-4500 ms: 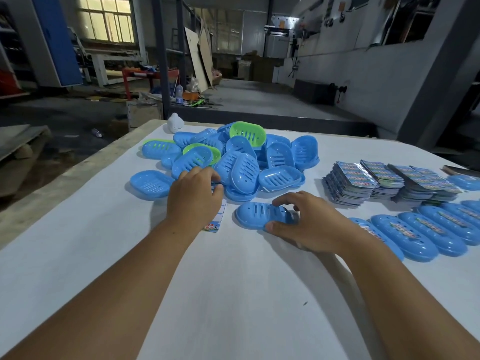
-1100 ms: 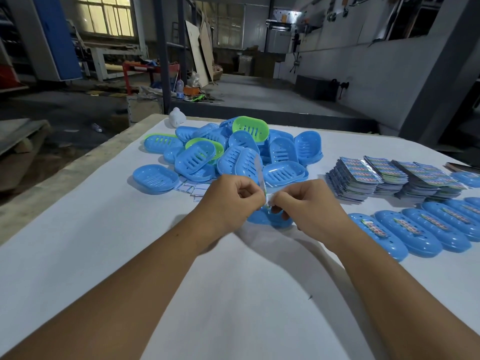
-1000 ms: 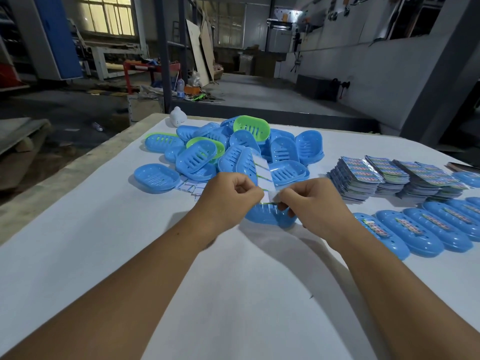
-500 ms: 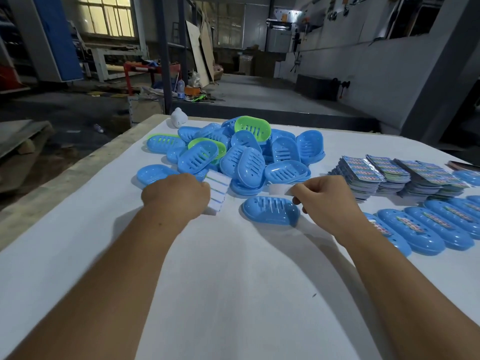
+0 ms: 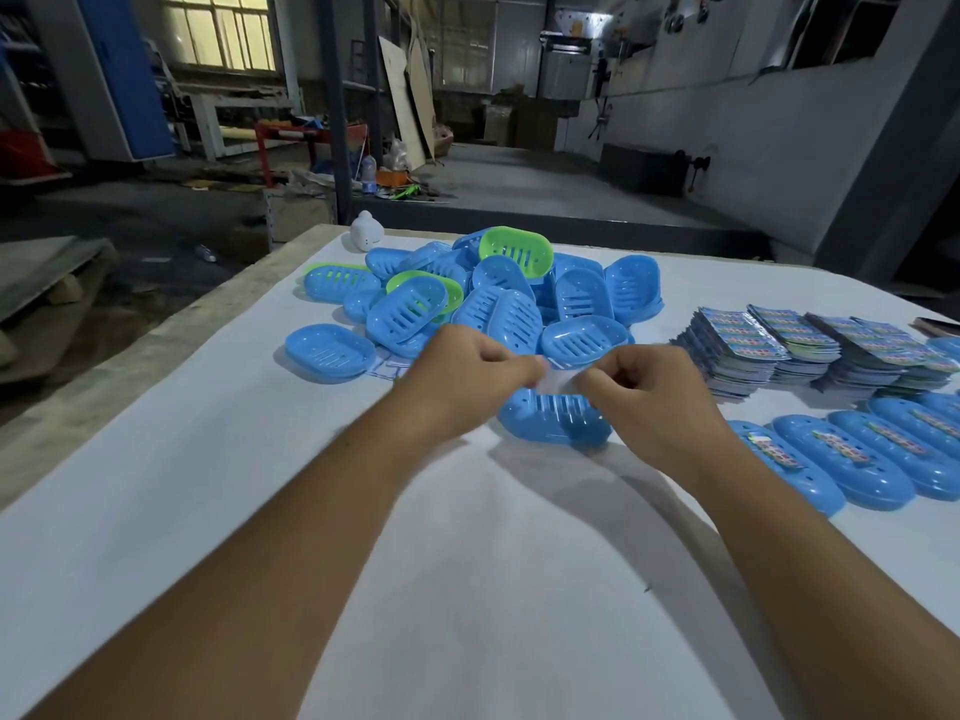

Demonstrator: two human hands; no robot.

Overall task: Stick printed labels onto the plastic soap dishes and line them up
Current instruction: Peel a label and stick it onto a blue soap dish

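Pinching a blurred white label (image 5: 558, 377) between them, the left hand (image 5: 467, 381) and right hand (image 5: 644, 392) hover just above a lone blue soap dish (image 5: 550, 423). Rightward, labelled dishes (image 5: 852, 459) sit in a row near stacked label sheets (image 5: 810, 350).

Left grip (image 5: 470, 379), right grip (image 5: 644, 392) pinched together

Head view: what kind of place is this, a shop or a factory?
Likely a small factory or packing workshop: a heap of soap dishes and stacked labels on a worktable, with bare concrete floor behind.
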